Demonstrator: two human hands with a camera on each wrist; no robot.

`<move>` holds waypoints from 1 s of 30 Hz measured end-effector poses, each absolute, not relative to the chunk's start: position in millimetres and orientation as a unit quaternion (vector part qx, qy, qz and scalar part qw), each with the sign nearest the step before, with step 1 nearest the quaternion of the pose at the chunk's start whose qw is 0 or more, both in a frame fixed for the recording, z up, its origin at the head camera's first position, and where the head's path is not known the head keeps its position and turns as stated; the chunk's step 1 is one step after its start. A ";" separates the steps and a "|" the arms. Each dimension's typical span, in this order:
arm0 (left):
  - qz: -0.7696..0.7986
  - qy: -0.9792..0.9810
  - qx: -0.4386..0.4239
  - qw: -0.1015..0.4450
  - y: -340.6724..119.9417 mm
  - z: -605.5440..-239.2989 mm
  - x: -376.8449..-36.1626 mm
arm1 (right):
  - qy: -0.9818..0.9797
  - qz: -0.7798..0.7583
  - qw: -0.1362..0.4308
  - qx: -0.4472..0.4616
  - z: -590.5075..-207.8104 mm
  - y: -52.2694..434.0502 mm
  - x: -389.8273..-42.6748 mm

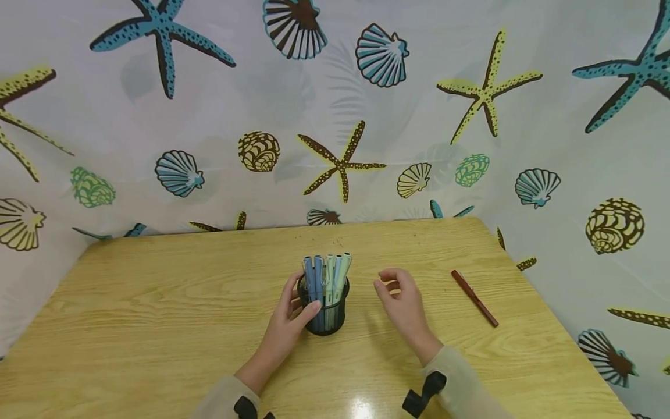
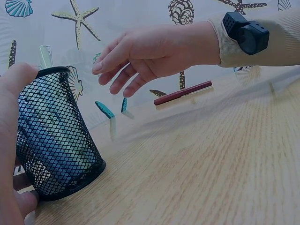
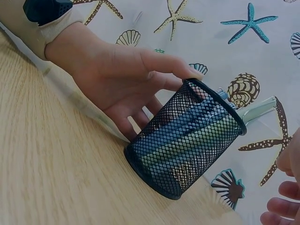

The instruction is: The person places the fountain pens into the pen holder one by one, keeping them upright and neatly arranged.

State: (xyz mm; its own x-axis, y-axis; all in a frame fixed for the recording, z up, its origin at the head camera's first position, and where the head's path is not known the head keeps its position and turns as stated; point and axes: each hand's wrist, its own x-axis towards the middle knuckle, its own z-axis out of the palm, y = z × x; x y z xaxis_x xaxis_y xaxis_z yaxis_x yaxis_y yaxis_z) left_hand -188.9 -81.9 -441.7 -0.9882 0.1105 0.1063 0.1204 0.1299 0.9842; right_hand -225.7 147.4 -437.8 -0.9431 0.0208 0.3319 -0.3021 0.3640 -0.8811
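Observation:
A black mesh pen cup (image 1: 332,321) stands upright on the wooden table, holding several pens. Blue pens (image 1: 310,282) fill its left side and pale green pens (image 1: 338,279) its right. My left hand (image 1: 280,333) grips the cup from the left, thumb at the near rim and fingers round the far side; in the right wrist view the thumb of this hand (image 3: 112,70) lies on the rim of the cup (image 3: 187,138). To the right of the cup, my right hand (image 1: 407,305) hovers with loosely bent fingers and nothing in them, as the left wrist view also shows.
A dark red pen (image 1: 474,298) lies slantwise on the table (image 1: 157,308), right of my right hand. Behind the table and along its right side hangs a white cloth (image 1: 220,116) printed with starfish and shells. Black wrist cameras (image 1: 425,394) sit on both sleeves.

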 end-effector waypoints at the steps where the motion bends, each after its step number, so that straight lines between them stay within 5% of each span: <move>1: -0.655 -0.751 -0.078 0.004 -82.0 -441.4 -189.0 | -0.812 0.559 0.142 0.085 -438.2 148.5 -225.9; 30: -0.654 -0.753 -0.076 0.008 -80.9 -441.9 -190.1 | -0.837 0.520 0.155 0.068 -446.4 190.4 -223.4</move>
